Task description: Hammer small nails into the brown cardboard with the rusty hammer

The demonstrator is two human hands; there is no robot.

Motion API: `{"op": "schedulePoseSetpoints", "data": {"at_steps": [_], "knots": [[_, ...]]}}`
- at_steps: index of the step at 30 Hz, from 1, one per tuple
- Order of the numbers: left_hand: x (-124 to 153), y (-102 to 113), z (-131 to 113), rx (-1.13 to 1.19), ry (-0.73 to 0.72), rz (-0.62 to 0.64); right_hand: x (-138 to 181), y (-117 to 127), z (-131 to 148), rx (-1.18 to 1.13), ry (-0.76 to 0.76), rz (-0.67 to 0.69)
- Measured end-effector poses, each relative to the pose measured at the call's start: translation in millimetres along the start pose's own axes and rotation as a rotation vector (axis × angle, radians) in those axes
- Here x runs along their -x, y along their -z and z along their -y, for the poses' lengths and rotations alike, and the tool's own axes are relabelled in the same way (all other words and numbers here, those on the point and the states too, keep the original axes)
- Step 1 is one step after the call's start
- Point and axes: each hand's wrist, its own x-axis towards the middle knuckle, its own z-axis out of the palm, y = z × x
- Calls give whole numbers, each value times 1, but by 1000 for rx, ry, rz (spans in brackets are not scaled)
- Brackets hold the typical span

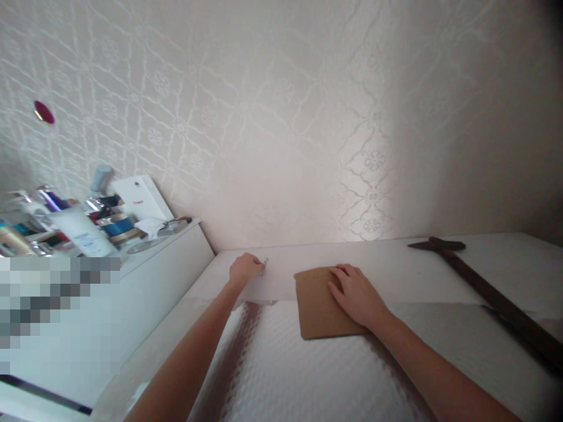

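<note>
A square piece of brown cardboard (pixel 314 305) lies on a sheet of bubble wrap (pixel 272 363), its upper part reaching past the sheet onto the white surface. Near its top edge runs a short row of small dark dots or holes. My right hand (pixel 360 296) rests on the cardboard's right side, fingers spread and thumb out to the left. To the left of the cardboard, my left hand (pixel 245 271) is closed in a pinch at some small silvery metal pieces (pixel 264 265), too small to make out exactly.
A dark hammer (pixel 475 275) lies at the right, its head toward the wall. Another dark thing lies along its handle. A white cabinet (pixel 153 275) at the left carries bottles, tubes, jars and a white box (pixel 143 199). The patterned wall (pixel 281 129) closes off the back.
</note>
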Motion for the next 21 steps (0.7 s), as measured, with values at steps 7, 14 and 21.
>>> {"op": "schedulePoseSetpoints", "data": {"at_steps": [7, 14, 21], "knots": [[2, 0, -2, 4, 39, -10, 0, 1, 1, 3, 2, 9], [10, 2, -7, 8, 38, -121, 0, 0, 0, 11, -8, 13], [48, 3, -28, 13, -90, -177, -4, 6, 0, -17, -38, -96]]}}
